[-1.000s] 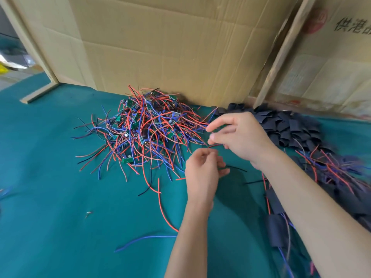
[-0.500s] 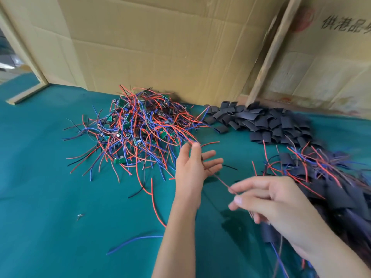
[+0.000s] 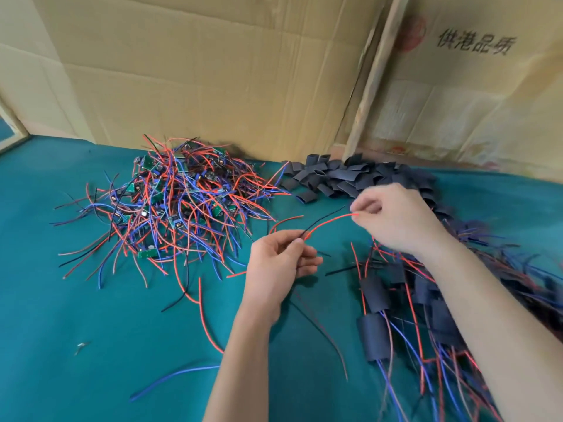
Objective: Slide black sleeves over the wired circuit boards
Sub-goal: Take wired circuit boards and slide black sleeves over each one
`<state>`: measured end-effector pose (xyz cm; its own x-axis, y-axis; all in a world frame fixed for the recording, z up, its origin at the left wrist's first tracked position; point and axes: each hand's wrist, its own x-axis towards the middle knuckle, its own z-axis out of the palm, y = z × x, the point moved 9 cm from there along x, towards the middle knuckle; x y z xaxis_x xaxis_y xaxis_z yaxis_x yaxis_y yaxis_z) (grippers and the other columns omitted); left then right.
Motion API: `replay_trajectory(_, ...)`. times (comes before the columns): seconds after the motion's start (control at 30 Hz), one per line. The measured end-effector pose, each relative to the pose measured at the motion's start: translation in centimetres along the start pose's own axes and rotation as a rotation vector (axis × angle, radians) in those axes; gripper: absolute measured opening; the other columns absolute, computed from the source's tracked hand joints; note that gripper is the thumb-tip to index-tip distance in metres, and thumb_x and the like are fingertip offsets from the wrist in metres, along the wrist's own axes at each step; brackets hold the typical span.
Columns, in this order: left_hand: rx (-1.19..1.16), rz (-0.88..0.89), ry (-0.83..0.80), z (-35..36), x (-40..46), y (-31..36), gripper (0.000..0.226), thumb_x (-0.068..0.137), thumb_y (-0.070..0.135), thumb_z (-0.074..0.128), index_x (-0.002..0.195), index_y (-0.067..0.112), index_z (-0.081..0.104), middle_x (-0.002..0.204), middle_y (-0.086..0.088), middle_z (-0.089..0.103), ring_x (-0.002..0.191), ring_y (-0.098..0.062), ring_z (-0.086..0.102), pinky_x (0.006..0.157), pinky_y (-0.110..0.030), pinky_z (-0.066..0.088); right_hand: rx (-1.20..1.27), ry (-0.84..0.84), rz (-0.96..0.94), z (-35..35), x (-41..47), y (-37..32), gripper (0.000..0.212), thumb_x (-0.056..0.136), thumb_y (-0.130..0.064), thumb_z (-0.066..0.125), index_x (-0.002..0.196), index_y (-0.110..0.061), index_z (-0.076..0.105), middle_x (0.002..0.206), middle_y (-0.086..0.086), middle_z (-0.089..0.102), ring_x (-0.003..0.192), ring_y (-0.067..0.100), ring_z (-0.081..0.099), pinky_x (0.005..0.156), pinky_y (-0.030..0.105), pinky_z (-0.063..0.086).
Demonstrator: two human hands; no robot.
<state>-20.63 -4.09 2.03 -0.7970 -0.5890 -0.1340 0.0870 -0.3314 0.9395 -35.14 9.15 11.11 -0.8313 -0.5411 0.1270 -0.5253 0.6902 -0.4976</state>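
A red wire (image 3: 327,223) is held stretched in a shallow arc between the two hands above the green table cover (image 3: 76,315). The left hand (image 3: 278,263) is closed in a pinch on the wire's lower end, thumb and forefinger meeting at the point where a thin black wire (image 3: 326,217) also leaves the grip; whether a circuit board is held inside the palm cannot be told. The right hand (image 3: 393,217) is closed in a fingertip pinch on the wire's free tip, with the other fingers loosely curled. The wire is presumably pulled taut so that its leads are straightened and gathered before a sleeve is threaded over them.

The working stock is arranged in three groups around the hands, probably for short reaches. The unsleeved boards (image 3: 179,205), small green boards tangled in red, blue and black leads, are heaped at the far left against the cardboard wall (image 3: 213,71). The empty black sleeves (image 3: 350,178) are piled at the far centre, just beyond the right hand. The finished pieces (image 3: 396,315), boards already covered with sleeves and trailing their wires, are laid at the right, under and beside the right forearm. A loose blue wire (image 3: 173,377) lies apart near the front edge.

No sleeve is held in either hand at this moment.
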Motion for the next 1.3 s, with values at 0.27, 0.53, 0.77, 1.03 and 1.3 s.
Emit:
replay_trajectory(0.27, 0.038, 0.048, 0.032, -0.6, 0.1, 0.0, 0.016, 0.100, 0.003, 0.053, 0.098, 0.000, 0.069, 0.066, -0.007, 0.066, 0.066, -0.021, 0.072, 0.063, -0.025, 0.060, -0.269, 0.163, 0.284, 3.7, 6.2, 4.5, 0.042, 0.089, -0.045, 0.073, 0.091, -0.012, 0.048, 0.113, 0.017, 0.064, 0.103, 0.039, 0.063, 0.069, 0.037, 0.041)
replay_trajectory(0.53, 0.027, 0.045, 0.016, -0.4, 0.0, 0.1, 0.015, 0.101, 0.001, 0.051, 0.105, -0.002, 0.065, 0.064, -0.008, 0.068, 0.064, -0.020, 0.072, 0.064, -0.029, 0.062, -0.206, 0.217, 0.356, 2.5, 6.3, 3.6, 0.008, 0.087, -0.010, 0.070, 0.094, -0.009, 0.065, 0.113, 0.021, 0.062, 0.091, 0.039, 0.061, 0.069, 0.036, 0.046)
replay_trajectory(0.77, 0.028, 0.028, 0.031, -0.4, 0.0, 0.0, 0.019, 0.101, 0.001, 0.048, 0.106, 0.001, 0.066, 0.064, -0.006, 0.067, 0.062, -0.020, 0.072, 0.059, -0.026, 0.059, 0.176, 0.278, 0.081, 1.3, 0.6, -1.1, 0.012, 0.074, -0.011, 0.070, 0.074, -0.023, 0.070, 0.063, -0.013, 0.067, 0.073, 0.012, 0.065, 0.063, 0.022, 0.044)
replay_trajectory(1.03, 0.047, 0.068, 0.018, -0.2, 0.1, 0.1, 0.018, 0.101, 0.007, 0.055, 0.099, 0.000, 0.072, 0.079, -0.011, 0.071, 0.069, -0.024, 0.072, 0.059, -0.026, 0.055, 0.914, 0.090, 0.080, 5.4, -4.6, -2.8, 0.013, 0.083, -0.004, 0.076, 0.077, -0.014, 0.070, 0.072, 0.004, 0.073, 0.067, 0.017, 0.069, 0.056, 0.027, 0.053)
replay_trajectory(1.3, 0.190, 0.166, 0.038, -0.3, 0.1, 0.4, 0.023, 0.096, 0.003, 0.056, 0.086, 0.006, 0.076, 0.071, -0.007, 0.074, 0.061, -0.011, 0.069, 0.059, -0.020, 0.054, 0.855, -0.011, 0.047, 6.7, -4.6, -3.2, 0.020, 0.075, -0.014, 0.086, 0.079, -0.015, 0.067, 0.077, 0.002, 0.076, 0.062, 0.023, 0.073, 0.058, 0.031, 0.058)
